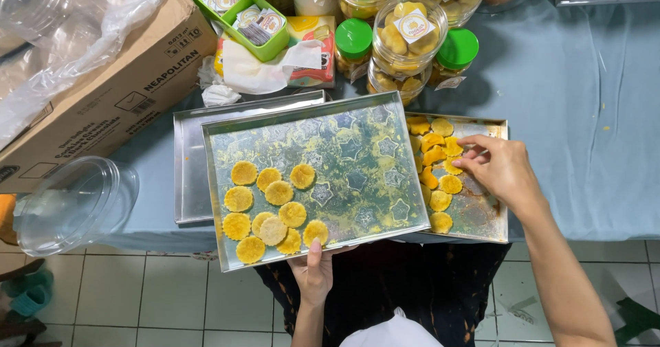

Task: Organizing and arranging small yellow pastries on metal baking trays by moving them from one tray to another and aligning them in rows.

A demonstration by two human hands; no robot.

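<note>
Down at the near edge of the table [591,113], the left hand [313,275] grips the front rim of a large baking tray [357,175], thumb on top, with round yellow cookies [271,209] bunched in the tray's near left corner. Over at the right, the right hand [498,168] hangs above a smaller tray [481,216] of cookies, its fingertips pinched together at one cookie near the far edge. Clear plastic jars [409,27] of cookies stand along the table's far edge, and a cardboard box [103,93] lies at the left.

Brown cardboard box [103,79] far left; white-labelled clear jars [410,34] behind trays.
</note>
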